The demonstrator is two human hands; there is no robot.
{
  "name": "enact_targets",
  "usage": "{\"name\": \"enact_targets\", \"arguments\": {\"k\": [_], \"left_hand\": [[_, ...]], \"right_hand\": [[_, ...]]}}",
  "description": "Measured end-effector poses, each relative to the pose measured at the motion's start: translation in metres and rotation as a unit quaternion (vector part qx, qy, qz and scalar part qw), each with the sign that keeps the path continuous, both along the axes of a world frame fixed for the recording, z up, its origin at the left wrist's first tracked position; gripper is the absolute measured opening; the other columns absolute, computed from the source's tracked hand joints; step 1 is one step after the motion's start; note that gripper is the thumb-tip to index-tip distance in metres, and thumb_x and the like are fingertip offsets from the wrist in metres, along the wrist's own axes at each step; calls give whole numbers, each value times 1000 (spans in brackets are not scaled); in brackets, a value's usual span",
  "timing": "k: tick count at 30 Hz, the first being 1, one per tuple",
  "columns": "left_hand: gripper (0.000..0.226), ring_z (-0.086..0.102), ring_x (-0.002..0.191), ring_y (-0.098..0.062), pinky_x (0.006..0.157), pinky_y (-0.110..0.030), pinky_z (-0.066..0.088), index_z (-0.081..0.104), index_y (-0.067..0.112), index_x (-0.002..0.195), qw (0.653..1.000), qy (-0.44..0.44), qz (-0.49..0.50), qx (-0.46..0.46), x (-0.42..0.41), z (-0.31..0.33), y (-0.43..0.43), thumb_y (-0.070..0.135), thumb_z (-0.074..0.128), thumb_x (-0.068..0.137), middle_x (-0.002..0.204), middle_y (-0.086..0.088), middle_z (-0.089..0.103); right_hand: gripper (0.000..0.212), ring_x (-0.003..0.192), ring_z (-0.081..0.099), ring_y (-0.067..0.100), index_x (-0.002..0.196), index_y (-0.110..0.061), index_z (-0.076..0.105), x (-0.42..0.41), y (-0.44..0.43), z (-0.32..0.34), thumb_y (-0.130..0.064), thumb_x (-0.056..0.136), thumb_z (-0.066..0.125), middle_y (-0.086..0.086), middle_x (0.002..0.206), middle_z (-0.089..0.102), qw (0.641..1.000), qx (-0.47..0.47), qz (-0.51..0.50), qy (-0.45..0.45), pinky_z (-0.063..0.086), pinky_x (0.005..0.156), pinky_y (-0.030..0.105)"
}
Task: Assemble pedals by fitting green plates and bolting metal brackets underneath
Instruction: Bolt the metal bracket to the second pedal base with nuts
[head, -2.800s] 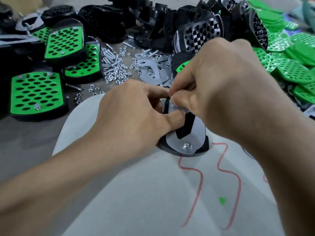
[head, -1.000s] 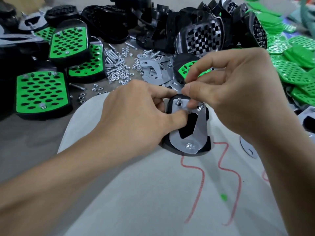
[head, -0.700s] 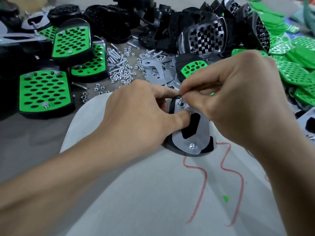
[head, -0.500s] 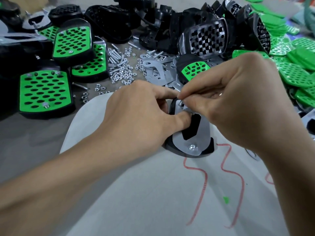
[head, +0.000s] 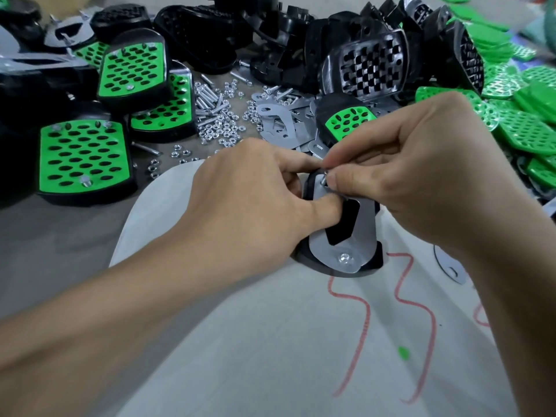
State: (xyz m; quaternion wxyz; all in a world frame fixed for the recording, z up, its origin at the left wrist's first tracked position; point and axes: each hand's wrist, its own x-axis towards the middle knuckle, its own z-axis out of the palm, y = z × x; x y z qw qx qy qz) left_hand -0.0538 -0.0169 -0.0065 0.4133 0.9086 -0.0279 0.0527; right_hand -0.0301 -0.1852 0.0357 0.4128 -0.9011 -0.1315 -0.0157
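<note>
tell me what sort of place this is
Probably a small assembly workshop: heaps of black pedal shells, stacked green plates, and loose nuts and brackets spread out for hand assembly.

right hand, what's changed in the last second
The right hand came down and left from above the bracket and now pinches the far left bolt, hiding the second one. The left hand still holds the pedal, thumb on the bracket; the near nut is unchanged.
</note>
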Motion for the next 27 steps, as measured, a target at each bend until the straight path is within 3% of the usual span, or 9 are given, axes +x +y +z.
{"name": "enact_targets", "arguments": {"k": [8,11,13,17,22,27], "left_hand": [[35,56,53,-2,50,-25,33,73,52,92,1000,-2,4,8,0,1,0,65,67,61,62,18,63],[38,56,53,-1,50,-26,33,74,52,95,1000,3,2,13,-1,1,0,65,65,61,62,19,61],[39,56,53,-1,50,-26,34,75,51,95,1000,4,4,18,-1,2,0,65,64,60,62,19,61],[36,55,53,0,50,-26,32,74,48,89,1000,9,9,23,-1,2,-1,65,65,59,63,19,61],[24,55,55,2,48,-24,31,72,48,82,999,9,10,36,-1,3,-1,65,73,66,62,21,60],[14,50,51,-3,49,-25,30,68,52,72,1000,8,-4,27,-1,4,-1,61,79,69,57,15,57]], "right_hand": [[18,60,67,-3,71,-35,80,-2,2,4,-18,74,87,-21,61,69,997,-59,9,-45,49,55,8],[16,69,67,1,73,-34,81,-3,3,5,-18,75,84,-24,70,69,991,-101,19,-82,51,62,12],[14,68,66,8,75,-32,81,-4,4,5,-18,76,81,-11,67,71,986,-126,24,-107,52,65,21],[10,63,64,13,73,-30,79,-4,7,6,-22,78,75,-3,61,69,968,-200,36,-148,50,57,32],[10,58,66,7,72,-35,75,2,9,1,-36,78,66,-8,61,69,973,-205,30,-102,56,51,27],[16,55,65,10,74,-36,72,6,13,-7,-44,75,58,-7,58,66,970,-216,19,-107,57,52,32]]}}
